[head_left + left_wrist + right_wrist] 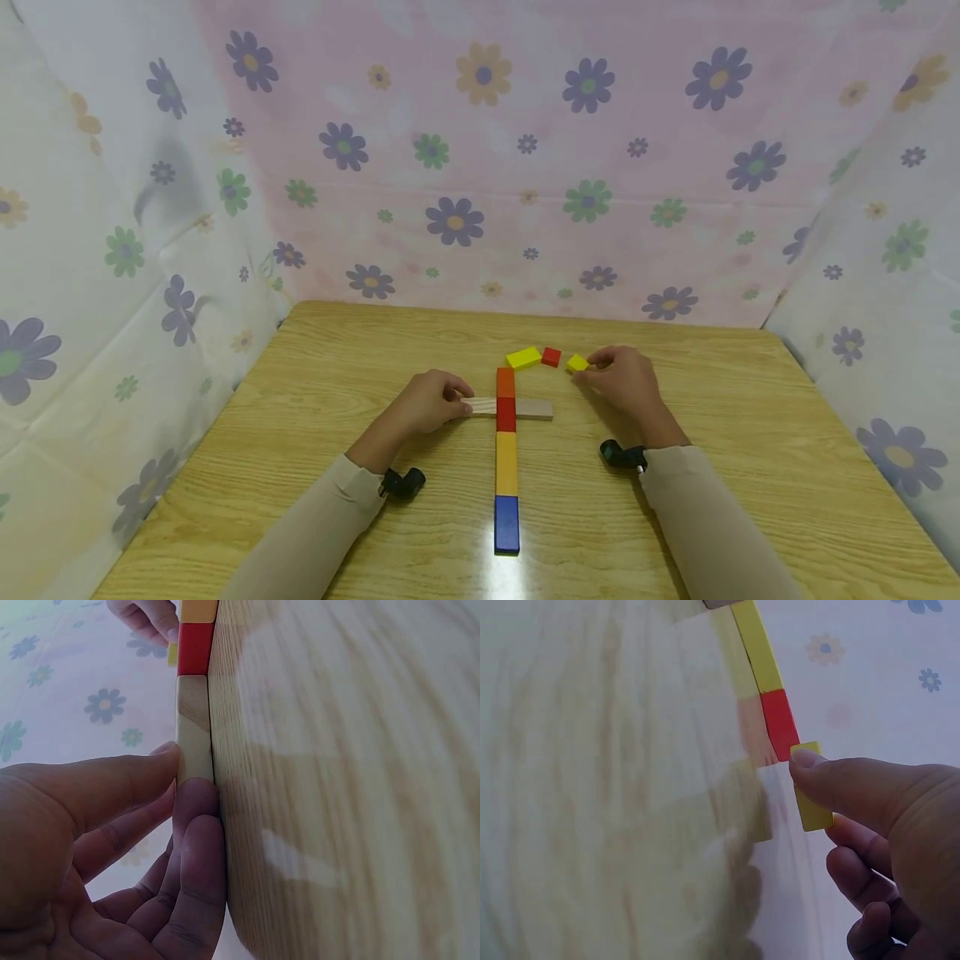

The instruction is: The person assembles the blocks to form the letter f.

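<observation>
My left hand (431,402) pinches the outer end of a pale wooden block (482,406) between thumb and fingers. Its other end meets a red block (506,414) in a straight column. An orange block (506,382) lies beyond the red one, with an amber block (507,463) and a blue block (507,525) nearer me. Opposite, a second plain wooden block (535,410) extends right. My right hand (624,379) pinches a small yellow block (814,799). Close beside it is another red block (781,726), which meets a longer yellow block (759,649) slanting from the column's far end.
The blocks are on a wood-grain table (300,500). A flower-print cloth (480,167) hangs behind it and along both sides. Dark wrist-worn cameras, one on the left wrist (405,483) and one on the right wrist (622,455), sit low over the tabletop.
</observation>
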